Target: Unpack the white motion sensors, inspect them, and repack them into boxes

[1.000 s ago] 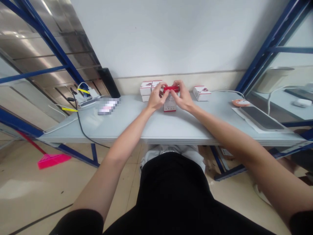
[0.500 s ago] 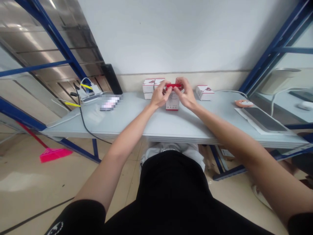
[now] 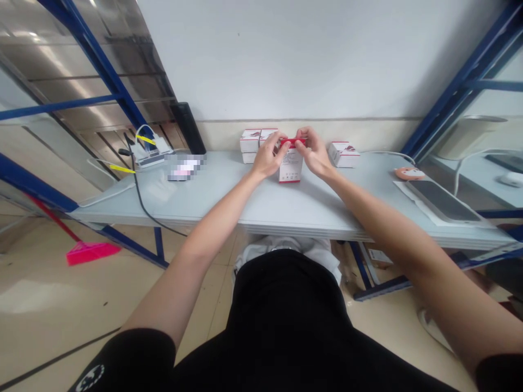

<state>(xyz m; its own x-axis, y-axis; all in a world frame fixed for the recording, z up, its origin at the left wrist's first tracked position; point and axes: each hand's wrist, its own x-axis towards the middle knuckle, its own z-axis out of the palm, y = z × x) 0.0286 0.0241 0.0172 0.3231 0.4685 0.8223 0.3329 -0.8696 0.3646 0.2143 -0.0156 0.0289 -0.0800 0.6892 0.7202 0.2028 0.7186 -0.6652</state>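
A small white cardboard box [image 3: 290, 166] with a red top and a red bottom edge stands upright on the grey table [image 3: 229, 201]. My left hand [image 3: 270, 155] grips its upper left side, thumb at the red top. On the upper right, my right hand [image 3: 314, 152] has its fingers closed on the same red top, thumb in front. The far side of the box is hidden. Just behind my left hand lie stacked white boxes [image 3: 250, 142] with red trim. To the right of my right hand sits another such box [image 3: 344, 155].
On the left are a power strip [image 3: 151, 157] with plugs and cables, a blurred-out phone [image 3: 186, 167] and a black upright object [image 3: 188, 128]. A grey phone [image 3: 441, 200] and an orange round item [image 3: 409, 173] lie at right. Blue frame posts [image 3: 449, 81] flank the table.
The red top has gone down onto the box under my fingers, and more of the white front shows. Both hands keep their hold. The view has shifted slightly.
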